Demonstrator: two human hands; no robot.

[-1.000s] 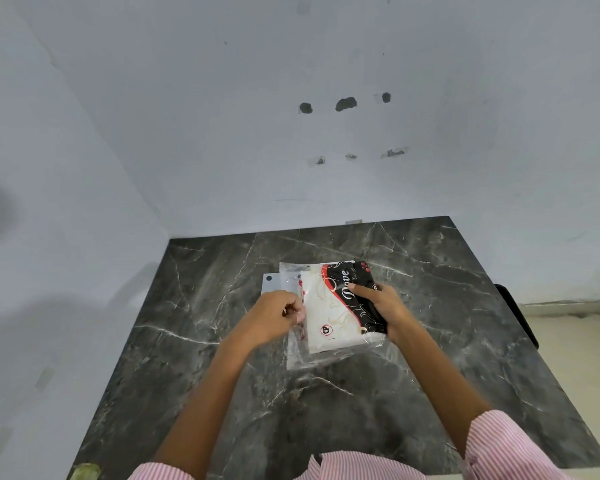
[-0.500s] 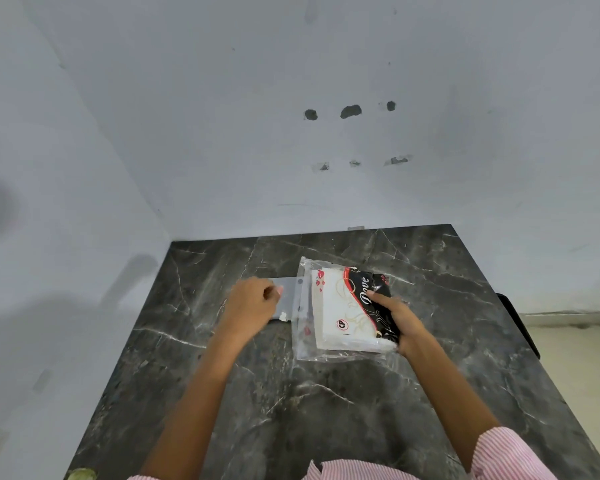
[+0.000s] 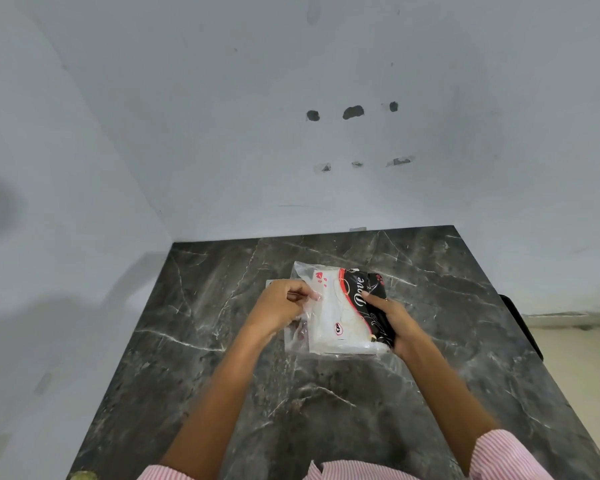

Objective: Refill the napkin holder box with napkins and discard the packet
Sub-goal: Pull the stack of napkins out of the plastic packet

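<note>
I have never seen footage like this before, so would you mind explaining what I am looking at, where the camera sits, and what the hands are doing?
There is no machine here: a person wears one wide-angle camera on the head, looking forward and down, so the two bare arms come in from the bottom edge. The surface is a dark marble-patterned table set in a corner of pale walls. On it lies a clear plastic napkin packet with a black and white printed label. The right hand grips the packet's dark end, holding it down. The left hand pinches the clear plastic at the packet's other end, apparently working to open it. No napkin holder box is clearly visible.
</note>
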